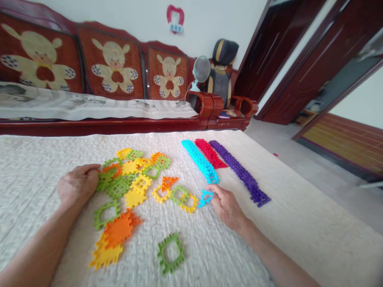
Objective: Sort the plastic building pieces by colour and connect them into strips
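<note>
My right hand (228,208) pinches a light-blue triangular interlocking tile (206,197) between thumb and fingers, just below the near end of a light-blue row of tiles (200,159). My left hand (78,184) is at the left edge of a loose pile of green, yellow and orange tiles. Its fingers are curled, and whatever they may hold is hidden. Near its fingertips are an orange tile (113,170) and a green tile (104,181). Between my hands lie an orange triangular tile (168,183), a green open-centred tile (178,194) and a yellow open-centred tile (190,203).
A red row (210,153) and a purple row (239,170) of tiles lie beside the light-blue one. Nearer me are a green frame tile (171,253), an orange tile (118,230) and a yellow tile (105,253). Beyond the cloth-covered table (299,223) stands a wooden sofa (143,126).
</note>
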`<state>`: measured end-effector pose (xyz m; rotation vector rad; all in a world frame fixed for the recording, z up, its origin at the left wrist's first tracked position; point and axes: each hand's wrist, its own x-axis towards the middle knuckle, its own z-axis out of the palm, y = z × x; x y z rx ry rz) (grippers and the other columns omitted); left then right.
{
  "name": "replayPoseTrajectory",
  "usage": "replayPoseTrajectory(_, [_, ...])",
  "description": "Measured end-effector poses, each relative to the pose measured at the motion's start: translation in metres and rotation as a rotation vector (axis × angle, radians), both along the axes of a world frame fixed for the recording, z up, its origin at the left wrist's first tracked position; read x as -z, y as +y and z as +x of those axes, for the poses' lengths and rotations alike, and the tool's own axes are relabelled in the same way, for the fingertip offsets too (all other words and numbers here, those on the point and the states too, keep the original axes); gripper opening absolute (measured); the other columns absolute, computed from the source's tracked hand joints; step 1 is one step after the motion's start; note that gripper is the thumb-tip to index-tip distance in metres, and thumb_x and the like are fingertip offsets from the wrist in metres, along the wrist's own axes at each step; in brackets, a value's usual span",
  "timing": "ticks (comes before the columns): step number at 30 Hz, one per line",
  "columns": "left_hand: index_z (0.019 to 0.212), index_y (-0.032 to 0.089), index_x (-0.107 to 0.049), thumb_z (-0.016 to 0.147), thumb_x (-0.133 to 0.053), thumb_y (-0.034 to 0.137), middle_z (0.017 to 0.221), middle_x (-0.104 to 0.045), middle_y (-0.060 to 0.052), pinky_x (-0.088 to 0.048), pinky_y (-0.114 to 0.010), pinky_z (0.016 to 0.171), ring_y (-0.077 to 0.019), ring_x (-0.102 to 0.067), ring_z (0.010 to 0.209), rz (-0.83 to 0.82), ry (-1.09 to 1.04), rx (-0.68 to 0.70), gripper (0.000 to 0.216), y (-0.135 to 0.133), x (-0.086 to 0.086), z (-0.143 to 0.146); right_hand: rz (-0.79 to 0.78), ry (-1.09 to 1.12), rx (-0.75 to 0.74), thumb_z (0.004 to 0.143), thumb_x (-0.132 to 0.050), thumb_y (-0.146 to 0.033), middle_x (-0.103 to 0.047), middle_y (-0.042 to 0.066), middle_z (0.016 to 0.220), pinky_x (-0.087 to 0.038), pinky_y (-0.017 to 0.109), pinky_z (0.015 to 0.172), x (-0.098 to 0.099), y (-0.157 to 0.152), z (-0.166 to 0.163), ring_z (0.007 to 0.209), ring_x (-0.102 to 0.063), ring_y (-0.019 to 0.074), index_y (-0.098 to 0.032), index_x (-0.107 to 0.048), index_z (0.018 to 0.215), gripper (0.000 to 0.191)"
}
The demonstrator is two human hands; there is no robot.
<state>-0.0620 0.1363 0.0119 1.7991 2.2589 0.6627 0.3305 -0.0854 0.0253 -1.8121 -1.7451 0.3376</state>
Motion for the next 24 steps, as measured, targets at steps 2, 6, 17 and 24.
replayPoseTrajectory(2, [0.108,0.024,-0.079,0.081,-0.043,0.032,0.124,-0.072,-0.006,-0.051,-0.045,0.1,-0.0306,-0.066,0.11,-0.002,0.005,-0.017,0.046,0.001,-0.001,0.0,0.007,-0.077,0.008,0.088,-0.039,-0.013,-0.072,0.007,0.1,-0.051,0.033,0.086,0.0,-0.003,-0.001,0.093,-0.067,0.0205,-0.019,-0.064,0.105,0.031])
replayPoseTrajectory(6, [0.104,0.026,-0.08,0.078,-0.046,0.032,0.121,-0.074,-0.003,-0.052,-0.045,0.099,-0.0302,-0.067,0.106,0.018,0.006,-0.051,0.043,0.004,0.001,-0.001,-0.029,-0.21,0.017,0.095,-0.048,-0.028,-0.066,0.01,0.104,-0.05,0.038,0.092,-0.009,-0.007,-0.01,0.101,-0.062,0.0237,-0.019,-0.062,0.106,0.021])
replayPoseTrajectory(17, [0.1,0.034,-0.08,0.077,-0.048,0.032,0.119,-0.074,0.007,-0.051,-0.041,0.1,-0.0251,-0.067,0.108,-0.01,0.051,-0.115,0.039,0.012,0.004,-0.004,-0.179,-0.367,0.04,0.086,-0.066,-0.036,-0.058,0.013,0.123,-0.049,0.044,0.102,-0.016,-0.012,-0.033,0.118,-0.054,0.0293,-0.017,-0.057,0.126,0.045])
replayPoseTrajectory(24, [0.097,0.035,-0.08,0.077,-0.047,0.034,0.119,-0.074,0.008,-0.051,-0.04,0.101,-0.0241,-0.068,0.107,0.024,0.059,-0.118,0.039,0.01,0.005,-0.003,-0.096,-0.317,0.065,0.08,-0.063,-0.026,-0.061,0.011,0.112,-0.051,0.042,0.096,-0.017,-0.01,-0.03,0.109,-0.057,0.0276,-0.017,-0.061,0.115,0.035])
